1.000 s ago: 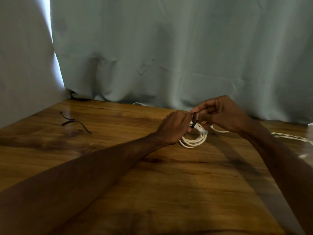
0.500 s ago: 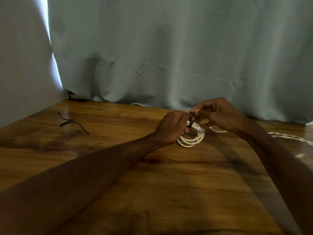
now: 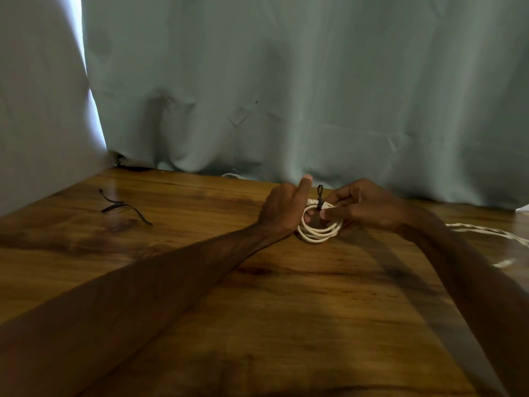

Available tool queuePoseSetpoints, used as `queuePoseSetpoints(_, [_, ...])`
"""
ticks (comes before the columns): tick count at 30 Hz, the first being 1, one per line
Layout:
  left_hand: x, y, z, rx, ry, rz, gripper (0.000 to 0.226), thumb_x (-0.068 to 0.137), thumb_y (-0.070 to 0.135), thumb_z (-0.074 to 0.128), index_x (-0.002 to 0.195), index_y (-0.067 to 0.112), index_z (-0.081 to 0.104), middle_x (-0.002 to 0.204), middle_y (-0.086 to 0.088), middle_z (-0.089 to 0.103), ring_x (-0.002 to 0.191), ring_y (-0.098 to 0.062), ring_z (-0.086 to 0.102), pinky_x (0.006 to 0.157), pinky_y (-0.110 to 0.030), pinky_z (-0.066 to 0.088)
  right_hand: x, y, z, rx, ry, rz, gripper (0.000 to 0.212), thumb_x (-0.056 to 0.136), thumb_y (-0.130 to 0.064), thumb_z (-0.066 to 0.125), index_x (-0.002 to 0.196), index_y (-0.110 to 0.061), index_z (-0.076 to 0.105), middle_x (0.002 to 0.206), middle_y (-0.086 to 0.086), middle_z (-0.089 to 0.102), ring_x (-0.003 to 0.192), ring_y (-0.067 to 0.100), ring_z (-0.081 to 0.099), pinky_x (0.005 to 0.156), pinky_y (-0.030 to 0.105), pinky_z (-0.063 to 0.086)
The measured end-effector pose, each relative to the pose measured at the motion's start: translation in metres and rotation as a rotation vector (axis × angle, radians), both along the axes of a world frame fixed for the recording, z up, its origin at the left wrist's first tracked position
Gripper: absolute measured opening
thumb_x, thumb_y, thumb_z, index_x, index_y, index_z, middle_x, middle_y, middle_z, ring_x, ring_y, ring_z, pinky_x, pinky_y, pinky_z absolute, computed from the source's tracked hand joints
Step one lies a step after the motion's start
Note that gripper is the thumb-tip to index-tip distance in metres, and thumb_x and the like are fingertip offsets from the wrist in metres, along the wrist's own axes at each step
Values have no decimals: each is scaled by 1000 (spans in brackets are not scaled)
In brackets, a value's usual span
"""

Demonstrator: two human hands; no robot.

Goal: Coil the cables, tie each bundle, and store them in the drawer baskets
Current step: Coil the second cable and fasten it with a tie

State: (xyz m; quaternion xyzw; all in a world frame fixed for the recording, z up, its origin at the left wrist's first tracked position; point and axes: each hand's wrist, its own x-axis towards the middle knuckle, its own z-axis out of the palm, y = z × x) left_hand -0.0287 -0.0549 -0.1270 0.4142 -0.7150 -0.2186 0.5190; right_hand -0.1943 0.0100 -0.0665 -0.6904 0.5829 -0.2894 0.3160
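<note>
- Cable coil [image 3: 319, 232], cream-white and wound in several loops, lies on the wooden desk [image 3: 286, 310] right of the frame's centre, between the two hands.
- A black tie [image 3: 319, 197] wraps the coil at its far side, and its free end stands upright above the loops.
- Left hand [image 3: 282, 209] grips the left side of the coil; its fingers are curled around the loops and the thumb sticks up.
- Right hand [image 3: 363, 206] holds the right side of the coil, fingers narrow, with fingertips pressed on the loops just beside the tie.
- A second cable [image 3: 486, 231], also cream-white and twisted, runs loose across the desk at the right edge of the frame, apart from the coil.
- Spare black ties [image 3: 123, 206] lie in a loose tangle on the desk at middle left, well apart from the hands.
- A pale grey-green curtain [image 3: 286, 81] hangs behind the desk and fills the upper half of the frame.
- Whether the tie is fully fastened cannot be told; that spot is too small and dim.
</note>
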Motion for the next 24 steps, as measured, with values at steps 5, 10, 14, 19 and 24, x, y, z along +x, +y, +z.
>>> queuePoseSetpoints(5, [1,-2,0,-18,12,26,71,105,58,31,51,17,50,49,-1,55,47,-12,53,55,-33,41,-10,-3,0,-41,-74,-61,19,87,-16,80,103,-5,78,96,14,79,84,24,76,75,34,64])
queuePoseSetpoints(10, [-2,-2,-7,-65,-61,42,64,96,68,37,81,17,73,71,4,72,69,-9,68,71,-37,55,-14,0,-14,-67,-204,-182,27,89,-18,79,106,3,75,101,24,76,80,25,72,72,34,65])
queuePoseSetpoints(14, [-1,10,-4,-72,-148,-24,41,101,56,49,102,23,74,89,10,76,82,0,68,75,-26,53,-14,14,-29,-101,-279,-238,25,89,-18,79,106,0,75,99,19,77,79,22,73,75,37,64])
queuePoseSetpoints(19, [-1,31,-2,-129,-185,-107,42,102,56,44,99,24,71,90,9,75,83,-2,69,78,-34,56,-16,54,-37,-119,-407,-333,24,88,-15,80,108,-1,74,92,12,76,74,19,70,65,33,63])
queuePoseSetpoints(24, [-15,79,8,-171,-151,-99,43,108,45,37,89,23,68,86,3,73,82,-14,67,78,-34,50,-25,100,-30,-124,-453,-474,11,88,-13,80,94,-5,75,81,14,68,68,21,63,62,33,61])
